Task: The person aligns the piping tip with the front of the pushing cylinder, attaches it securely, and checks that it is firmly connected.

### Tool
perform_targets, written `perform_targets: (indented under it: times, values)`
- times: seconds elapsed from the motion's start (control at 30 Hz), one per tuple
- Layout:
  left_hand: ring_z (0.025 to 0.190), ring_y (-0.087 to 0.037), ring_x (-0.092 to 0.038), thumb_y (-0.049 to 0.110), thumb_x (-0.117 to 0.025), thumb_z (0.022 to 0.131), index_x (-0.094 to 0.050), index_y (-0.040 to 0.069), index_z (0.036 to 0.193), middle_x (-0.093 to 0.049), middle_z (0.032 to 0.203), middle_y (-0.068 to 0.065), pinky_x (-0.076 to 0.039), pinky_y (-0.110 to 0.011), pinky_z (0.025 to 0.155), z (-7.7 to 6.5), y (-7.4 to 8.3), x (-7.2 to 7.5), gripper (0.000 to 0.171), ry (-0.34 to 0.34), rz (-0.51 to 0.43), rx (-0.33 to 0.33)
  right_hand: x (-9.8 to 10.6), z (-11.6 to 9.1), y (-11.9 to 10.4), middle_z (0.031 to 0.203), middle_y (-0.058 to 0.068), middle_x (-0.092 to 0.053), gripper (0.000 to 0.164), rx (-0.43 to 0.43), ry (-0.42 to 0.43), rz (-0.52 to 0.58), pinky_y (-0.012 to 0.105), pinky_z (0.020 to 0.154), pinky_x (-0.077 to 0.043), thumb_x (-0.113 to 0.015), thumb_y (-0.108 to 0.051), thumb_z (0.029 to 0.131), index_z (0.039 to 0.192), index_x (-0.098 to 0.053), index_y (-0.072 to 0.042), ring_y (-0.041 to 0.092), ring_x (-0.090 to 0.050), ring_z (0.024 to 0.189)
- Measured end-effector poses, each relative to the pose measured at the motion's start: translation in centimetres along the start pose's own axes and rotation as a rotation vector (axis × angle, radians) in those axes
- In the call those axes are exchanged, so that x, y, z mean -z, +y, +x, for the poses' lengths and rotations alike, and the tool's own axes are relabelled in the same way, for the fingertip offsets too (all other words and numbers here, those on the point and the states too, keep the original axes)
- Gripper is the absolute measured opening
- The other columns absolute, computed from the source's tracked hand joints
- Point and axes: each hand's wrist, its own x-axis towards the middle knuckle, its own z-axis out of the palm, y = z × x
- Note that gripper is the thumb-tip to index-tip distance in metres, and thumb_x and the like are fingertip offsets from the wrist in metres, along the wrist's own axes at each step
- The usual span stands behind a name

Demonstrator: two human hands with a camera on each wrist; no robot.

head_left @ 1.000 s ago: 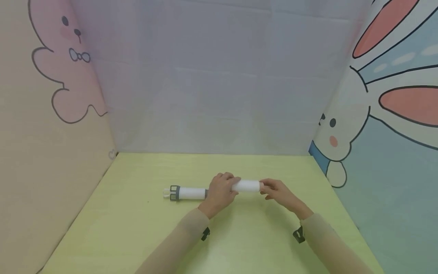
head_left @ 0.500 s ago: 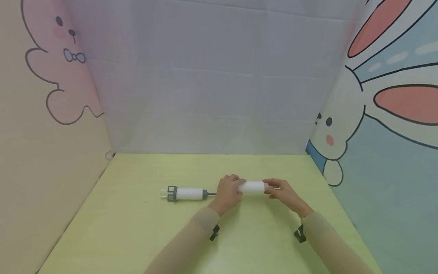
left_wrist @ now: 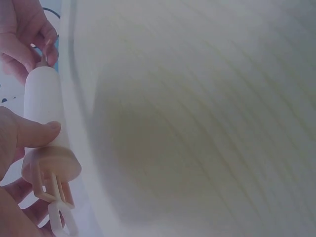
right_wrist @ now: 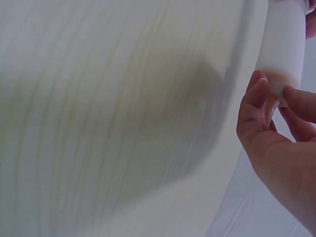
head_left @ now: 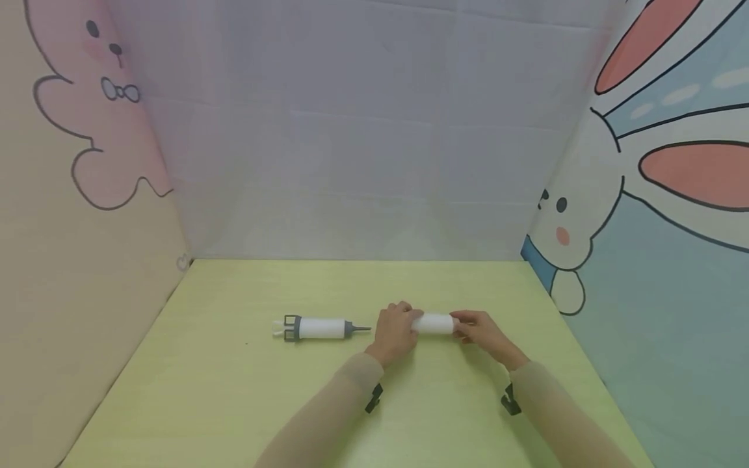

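Observation:
A white syringe-like tube [head_left: 433, 324] with peach-coloured ends lies level between both hands. My left hand [head_left: 394, 335] grips its left part, the thumb [left_wrist: 42, 134] across the white barrel. Below that thumb, the left wrist view shows a peach flange [left_wrist: 52, 165] with open frames and a white loop [left_wrist: 63, 217]. At the other end, my right hand [head_left: 482, 335] pinches the tapered peach tip [right_wrist: 271, 106] between thumb and fingers. To the left of my left hand, a similar white tube with grey ends [head_left: 322, 328] lies on the table, its thin tip pointing right.
The yellow-green table [head_left: 234, 403] has a pale back wall [head_left: 351, 162] behind it. Side walls carry a pink cartoon figure [head_left: 111, 130] at left and a rabbit drawing [head_left: 585, 214] at right. Dark wrist mounts [head_left: 511, 400] hang beneath the sleeves.
Both hands and the peach-ended tube have shifted slightly right, the left hand most. The grey-ended tube's thin tip, hidden behind the left hand before, now shows. The head view has turned a little.

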Motion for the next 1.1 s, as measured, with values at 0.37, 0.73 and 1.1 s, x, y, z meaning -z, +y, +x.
perform_targets:
  times: [0.37, 0.73, 1.1]
  values:
    - [0.087, -0.023, -0.057, 0.014, -0.074, 0.075, -0.071, 0.018, 0.113, -0.063, 0.103, -0.003, -0.045, -0.038, 0.074, -0.2, -0.6, -0.8, 0.039, -0.058, 0.012, 0.049, -1.1, 0.8, 0.7, 0.101, 0.018, -0.064, 0.032, -0.054, 0.043, -0.049, 0.033, 0.064, -0.049, -0.059, -0.006, 0.094, 0.122, -0.058, 0.009, 0.025, -0.06, 0.079]
    - [0.091, -0.024, -0.056, 0.013, -0.074, 0.076, -0.07, 0.019, 0.114, -0.062, 0.106, -0.003, -0.045, -0.041, 0.077, -0.2, -0.6, -1.1, 0.039, -0.115, 0.0, 0.08, -1.5, 0.8, 1.0, 0.11, 0.018, -0.064, 0.032, -0.075, 0.08, -0.082, 0.032, 0.068, -0.048, -0.06, -0.005, 0.092, 0.123, -0.059, 0.007, 0.02, -0.059, 0.081]
    - [0.091, -0.024, -0.056, 0.014, -0.074, 0.076, -0.07, 0.018, 0.116, -0.062, 0.107, -0.003, -0.045, -0.04, 0.077, -0.1, -0.6, -1.2, 0.041, -0.108, -0.011, 0.081, -1.2, 0.7, 0.8, 0.112, 0.017, -0.062, 0.035, -0.07, 0.07, -0.09, 0.032, 0.066, -0.047, -0.059, -0.008, 0.093, 0.125, -0.058, 0.006, 0.019, -0.059, 0.081]
